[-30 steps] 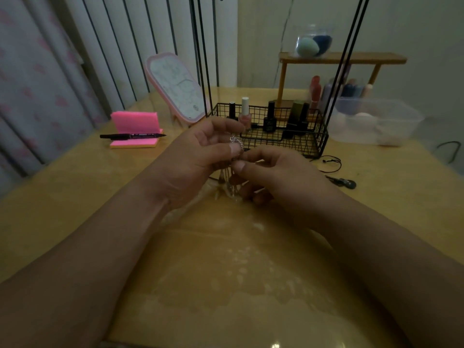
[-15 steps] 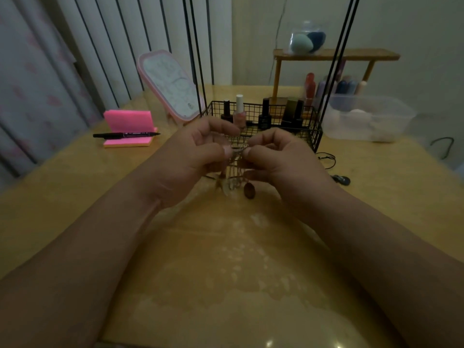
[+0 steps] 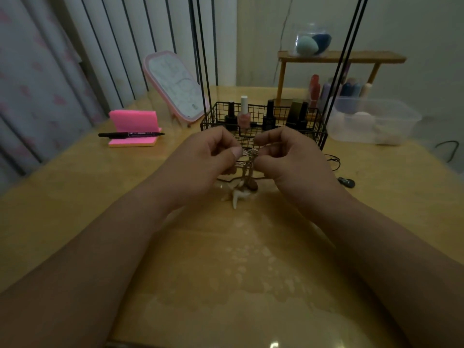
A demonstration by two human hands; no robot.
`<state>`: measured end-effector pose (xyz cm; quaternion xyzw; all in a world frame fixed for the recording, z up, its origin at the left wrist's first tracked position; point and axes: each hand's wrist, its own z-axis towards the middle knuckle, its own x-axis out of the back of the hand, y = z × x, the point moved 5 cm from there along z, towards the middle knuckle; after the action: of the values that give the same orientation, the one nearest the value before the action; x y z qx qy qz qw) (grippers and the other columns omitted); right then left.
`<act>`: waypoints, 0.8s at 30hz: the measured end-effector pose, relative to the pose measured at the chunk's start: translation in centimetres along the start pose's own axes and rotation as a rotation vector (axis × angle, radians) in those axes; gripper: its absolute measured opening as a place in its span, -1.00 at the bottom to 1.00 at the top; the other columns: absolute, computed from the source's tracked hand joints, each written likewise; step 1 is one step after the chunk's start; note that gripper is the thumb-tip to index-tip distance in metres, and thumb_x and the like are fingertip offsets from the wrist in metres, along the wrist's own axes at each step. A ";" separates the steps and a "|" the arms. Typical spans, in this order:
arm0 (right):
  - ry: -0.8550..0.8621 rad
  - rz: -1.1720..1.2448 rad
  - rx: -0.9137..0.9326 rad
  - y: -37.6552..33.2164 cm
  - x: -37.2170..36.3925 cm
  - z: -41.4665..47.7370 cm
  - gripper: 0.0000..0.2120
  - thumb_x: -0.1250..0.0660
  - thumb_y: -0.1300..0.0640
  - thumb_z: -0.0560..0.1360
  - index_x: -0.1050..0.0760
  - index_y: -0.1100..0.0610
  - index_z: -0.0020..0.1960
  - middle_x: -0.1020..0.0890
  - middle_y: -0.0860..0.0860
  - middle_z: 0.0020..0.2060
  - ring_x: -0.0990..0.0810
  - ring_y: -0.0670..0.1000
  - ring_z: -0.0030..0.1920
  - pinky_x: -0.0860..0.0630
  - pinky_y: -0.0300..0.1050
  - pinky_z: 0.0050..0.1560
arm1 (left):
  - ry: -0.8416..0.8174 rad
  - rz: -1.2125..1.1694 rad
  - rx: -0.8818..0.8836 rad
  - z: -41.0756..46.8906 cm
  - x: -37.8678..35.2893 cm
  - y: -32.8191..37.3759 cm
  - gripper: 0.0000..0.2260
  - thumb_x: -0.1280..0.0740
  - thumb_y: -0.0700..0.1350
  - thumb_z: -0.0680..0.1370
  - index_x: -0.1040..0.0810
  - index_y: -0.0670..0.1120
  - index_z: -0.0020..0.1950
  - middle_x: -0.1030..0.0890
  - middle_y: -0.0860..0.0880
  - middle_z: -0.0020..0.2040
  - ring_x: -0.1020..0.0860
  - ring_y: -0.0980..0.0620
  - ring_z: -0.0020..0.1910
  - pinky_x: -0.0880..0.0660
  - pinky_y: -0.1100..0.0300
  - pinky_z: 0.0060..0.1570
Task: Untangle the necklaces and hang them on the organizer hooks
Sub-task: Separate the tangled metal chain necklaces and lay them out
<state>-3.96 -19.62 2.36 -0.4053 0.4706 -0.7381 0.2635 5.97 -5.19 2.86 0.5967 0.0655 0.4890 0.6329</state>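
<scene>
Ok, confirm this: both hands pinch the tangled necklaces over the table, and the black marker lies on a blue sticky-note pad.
Not quite. The head view shows the sticky-note pad is pink, not blue. The rest stands: the left hand and right hand both pinch the tangled necklaces over the table, and the black marker lies on that pad.

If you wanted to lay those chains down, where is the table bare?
The table is bare on the near side of the left hand and right hand, and in front of the pink notepad. Crowded behind: wire basket, plastic tub, black cord.
</scene>
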 end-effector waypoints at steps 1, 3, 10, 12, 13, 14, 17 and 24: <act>-0.001 -0.013 -0.013 0.1 0.0 0.0 -0.70 -0.46 0.26 0.53 -0.57 0.00 0.20 -0.69 -0.04 -0.12 -0.69 -0.10 -0.12 -0.66 -0.14 -0.08 | 0.009 -0.036 -0.001 0.1 0.1 0.0 -0.94 -0.34 -0.14 0.68 -0.60 -0.07 0.05 -0.65 -0.09 -0.04 -0.65 0.07 -0.08 -0.62 0.21 -0.02; -0.003 -0.006 -0.042 0.3 0.0 0.1 -0.73 -0.45 0.23 0.55 -0.58 0.00 0.20 -0.70 -0.03 -0.10 -0.70 -0.10 -0.10 -0.64 -0.11 -0.06 | 0.007 -0.095 0.020 0.2 0.2 0.0 -0.92 -0.32 -0.14 0.69 -0.60 -0.07 0.05 -0.67 -0.06 -0.02 -0.64 0.05 -0.02 -0.61 0.17 0.04; -0.093 0.384 -0.270 1.2 -0.1 0.6 -0.80 -0.42 0.29 0.57 -0.61 0.09 0.16 -0.72 0.08 0.00 -0.73 0.01 -0.06 -0.60 -0.12 -0.06 | -0.134 -0.366 0.124 0.3 -0.2 -0.9 -0.87 -0.27 -0.21 0.69 -0.56 -0.10 -0.02 -0.61 0.03 -0.22 -0.56 0.05 -0.15 -0.48 0.07 -0.01; -0.106 0.455 -0.280 1.2 -0.3 0.6 -0.80 -0.38 0.31 0.57 -0.61 0.13 0.16 -0.70 0.10 -0.03 -0.71 0.03 -0.06 -0.60 -0.09 -0.07 | -0.170 -0.313 0.107 0.1 -0.2 -0.8 -0.90 -0.32 -0.21 0.65 -0.56 -0.08 -0.04 -0.59 0.03 -0.23 -0.55 0.05 -0.17 -0.47 0.04 -0.03; -0.108 0.463 -0.265 1.2 -0.4 0.6 -0.81 -0.36 0.31 0.57 -0.61 0.13 0.15 -0.69 0.10 -0.04 -0.70 0.04 -0.06 -0.60 -0.09 -0.07 | -0.190 -0.265 0.095 0.0 -0.2 -0.7 -0.93 -0.36 -0.20 0.63 -0.57 -0.07 -0.03 -0.60 0.02 -0.23 -0.56 0.06 -0.17 -0.49 0.04 -0.03; -0.108 0.460 -0.245 1.1 -0.4 0.6 -0.81 -0.36 0.31 0.57 -0.61 0.13 0.15 -0.68 0.10 -0.05 -0.69 0.05 -0.06 -0.59 -0.09 -0.09 | -0.203 -0.218 0.091 -0.1 -0.3 -0.6 -0.94 -0.39 -0.22 0.62 -0.57 -0.08 -0.01 -0.63 -0.03 -0.21 -0.59 0.05 -0.16 -0.53 0.01 -0.03; -0.126 0.448 -0.208 0.9 -0.4 0.5 -0.80 -0.35 0.31 0.57 -0.60 0.14 0.16 -0.67 0.07 -0.10 -0.66 0.04 -0.09 -0.58 -0.09 -0.11 | -0.225 -0.092 0.101 -0.3 -0.6 -0.5 -0.92 -0.44 -0.20 0.60 -0.58 -0.09 0.07 -0.67 -0.24 -0.09 -0.65 -0.06 -0.11 -0.59 -0.20 0.07; -0.070 0.307 -0.273 1.4 0.4 0.5 -0.83 -0.35 0.26 0.58 -0.63 0.10 0.12 -0.67 0.05 -0.08 -0.63 0.04 -0.10 -0.54 -0.09 -0.15 | -0.059 -0.133 -0.040 0.0 0.5 -0.1 -0.92 -0.35 -0.12 0.66 -0.57 -0.10 0.01 -0.65 -0.11 -0.07 -0.65 -0.02 0.00 -0.63 0.15 0.07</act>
<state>-3.74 -20.77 1.36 -0.3861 0.6131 -0.6042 0.3318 6.28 -4.80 3.06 0.5926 0.0763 0.4293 0.6773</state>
